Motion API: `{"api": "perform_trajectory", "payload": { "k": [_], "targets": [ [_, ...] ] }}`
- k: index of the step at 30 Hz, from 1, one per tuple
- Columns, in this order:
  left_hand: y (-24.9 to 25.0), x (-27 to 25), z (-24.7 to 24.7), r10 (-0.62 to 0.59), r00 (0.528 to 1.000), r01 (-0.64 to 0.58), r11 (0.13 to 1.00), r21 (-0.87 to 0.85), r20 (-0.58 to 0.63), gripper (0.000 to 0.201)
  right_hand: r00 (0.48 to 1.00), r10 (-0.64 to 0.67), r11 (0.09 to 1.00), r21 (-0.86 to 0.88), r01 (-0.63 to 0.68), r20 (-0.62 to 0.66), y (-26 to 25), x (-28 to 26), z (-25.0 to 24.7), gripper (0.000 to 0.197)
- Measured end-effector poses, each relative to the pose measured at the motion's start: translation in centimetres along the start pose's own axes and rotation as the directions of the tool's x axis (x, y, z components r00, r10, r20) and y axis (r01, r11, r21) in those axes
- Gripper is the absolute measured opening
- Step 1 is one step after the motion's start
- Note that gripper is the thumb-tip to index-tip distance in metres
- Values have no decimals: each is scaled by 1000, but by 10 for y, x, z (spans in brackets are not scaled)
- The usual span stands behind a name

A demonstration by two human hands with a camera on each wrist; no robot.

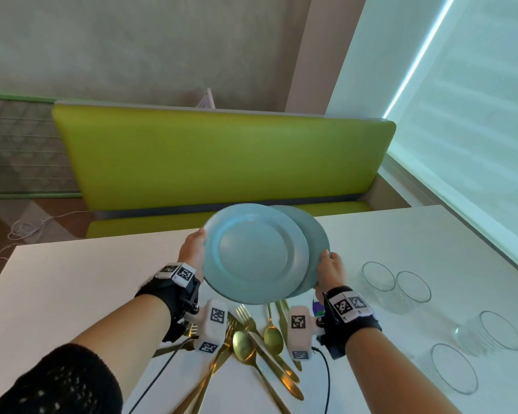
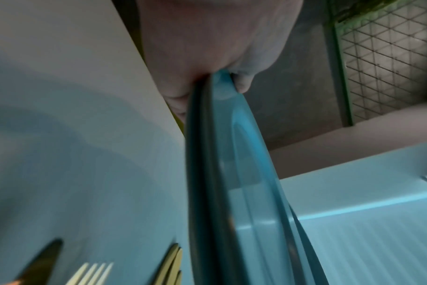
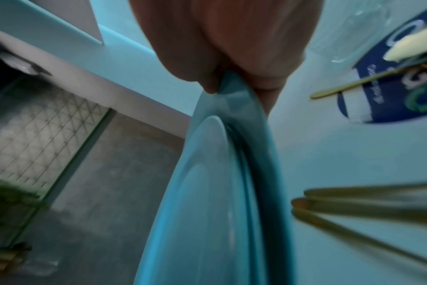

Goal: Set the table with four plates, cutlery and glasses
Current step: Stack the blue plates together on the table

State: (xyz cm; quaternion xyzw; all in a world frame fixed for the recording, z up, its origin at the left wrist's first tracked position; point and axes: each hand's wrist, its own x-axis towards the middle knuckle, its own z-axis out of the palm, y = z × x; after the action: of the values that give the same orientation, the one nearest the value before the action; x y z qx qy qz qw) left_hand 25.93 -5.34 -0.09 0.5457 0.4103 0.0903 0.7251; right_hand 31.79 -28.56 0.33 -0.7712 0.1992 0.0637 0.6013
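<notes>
Two light blue plates are held tilted above the white table (image 1: 72, 294), overlapping each other. My left hand (image 1: 197, 245) grips the left rim of the upper plate (image 1: 253, 253). My right hand (image 1: 327, 262) grips the right rim of the lower plate (image 1: 315, 234), which sticks out behind and to the right. In the left wrist view my left hand (image 2: 207, 48) pinches the plate rim (image 2: 244, 173) with the thumb on top. The right wrist view shows my right hand (image 3: 232, 38) pinching the plate edge (image 3: 207, 192). Gold cutlery (image 1: 251, 339) lies heaped on the table beneath my wrists.
Several clear glasses stand to the right, the nearest to the plates (image 1: 379, 277) and the closest to me (image 1: 453, 369). A green bench (image 1: 222, 156) runs along the table's far side. A blue printed packet (image 3: 390, 96) lies by the cutlery (image 3: 354, 202). A window blind fills the right.
</notes>
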Motion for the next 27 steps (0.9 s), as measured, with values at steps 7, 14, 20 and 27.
{"api": "perform_trajectory", "payload": {
  "k": [7, 14, 20, 27],
  "targets": [
    [-1, -12, -57, 176, 984, -170, 937, 306, 9, 37, 995, 89, 993, 68, -92, 50, 21, -65, 35, 31],
    [-8, -3, -135, 168, 983, -182, 806, 564, 76, 52, 971, 224, 973, 37, -228, 82, 51, -120, 93, 37],
    [-12, 18, -199, 134, 988, -151, 720, 678, 77, 52, 944, 250, 966, 17, -260, 213, 57, -164, 142, 49],
    [-4, 51, -271, 33, 999, -47, 681, 731, 34, 55, 833, 300, 953, -176, -245, 465, 48, -192, 199, 20]
  ]
}}
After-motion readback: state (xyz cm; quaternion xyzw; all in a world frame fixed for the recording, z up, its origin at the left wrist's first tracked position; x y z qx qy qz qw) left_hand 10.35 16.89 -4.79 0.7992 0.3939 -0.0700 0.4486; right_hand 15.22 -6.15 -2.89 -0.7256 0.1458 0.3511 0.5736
